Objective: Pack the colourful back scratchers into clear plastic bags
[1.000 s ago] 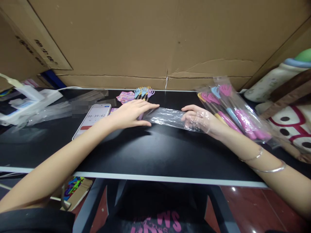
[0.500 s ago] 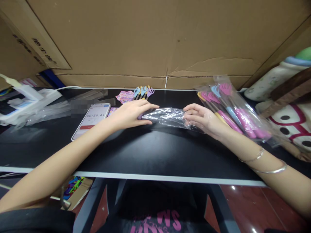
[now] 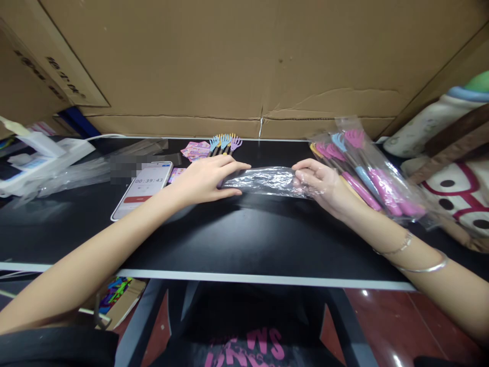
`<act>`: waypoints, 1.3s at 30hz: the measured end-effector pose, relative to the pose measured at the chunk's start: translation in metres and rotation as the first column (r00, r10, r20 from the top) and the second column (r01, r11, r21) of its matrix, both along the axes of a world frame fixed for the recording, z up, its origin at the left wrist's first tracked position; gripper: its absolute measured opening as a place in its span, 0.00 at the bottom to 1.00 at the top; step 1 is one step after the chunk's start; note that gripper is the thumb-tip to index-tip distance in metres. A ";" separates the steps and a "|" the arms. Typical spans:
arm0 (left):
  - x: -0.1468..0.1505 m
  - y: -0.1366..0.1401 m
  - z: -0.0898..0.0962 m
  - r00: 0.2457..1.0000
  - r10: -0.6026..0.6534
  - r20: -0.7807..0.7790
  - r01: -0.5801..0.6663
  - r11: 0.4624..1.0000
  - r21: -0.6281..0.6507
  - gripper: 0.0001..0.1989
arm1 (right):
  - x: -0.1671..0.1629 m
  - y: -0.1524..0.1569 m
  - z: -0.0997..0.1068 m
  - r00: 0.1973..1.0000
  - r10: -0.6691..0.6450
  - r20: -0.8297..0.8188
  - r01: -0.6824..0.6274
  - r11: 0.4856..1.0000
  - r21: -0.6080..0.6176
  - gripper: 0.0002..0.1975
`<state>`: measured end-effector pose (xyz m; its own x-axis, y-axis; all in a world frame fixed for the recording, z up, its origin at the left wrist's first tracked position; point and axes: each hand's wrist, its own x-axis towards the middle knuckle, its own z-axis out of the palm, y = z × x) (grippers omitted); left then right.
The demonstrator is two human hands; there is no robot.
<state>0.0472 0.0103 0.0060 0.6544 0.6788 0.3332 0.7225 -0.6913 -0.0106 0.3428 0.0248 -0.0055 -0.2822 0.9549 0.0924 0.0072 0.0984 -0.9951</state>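
Note:
A clear plastic bag (image 3: pixel 263 179) stretches sideways between my two hands, low over the black table. My left hand (image 3: pixel 208 178) grips its left end, with thumb and forefinger lying along the bag's two edges; the other fingers are partly hidden. At the other end my right hand (image 3: pixel 321 183) is closed on the film, fingertips pinching the edge and crinkled plastic lying over the fingers. Just behind my left hand lie several back scratchers (image 3: pixel 225 145) with blue, yellow and purple claw heads, their handles hidden by the hand. Pink printed cards (image 3: pixel 195 150) are beside them.
Bagged back scratchers (image 3: pixel 376 176) lie right of my right hand. A phone (image 3: pixel 147 188) running a timer, loose plastic bags (image 3: pixel 84 171) and a power strip (image 3: pixel 49 158) are at left. A bottle (image 3: pixel 428 120) stands at right. Cardboard (image 3: pixel 244 61) walls the back.
My right hand has shifted its hold on the bag's right end, and the film now lies over its fingers. The bag looks flatter and straighter. My left hand has hardly moved.

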 end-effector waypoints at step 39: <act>0.001 -0.003 0.003 0.997 0.065 -0.047 -0.057 0.986 0.157 0.26 | 0.008 0.003 0.006 0.937 -0.050 0.346 -0.042 0.966 0.256 0.11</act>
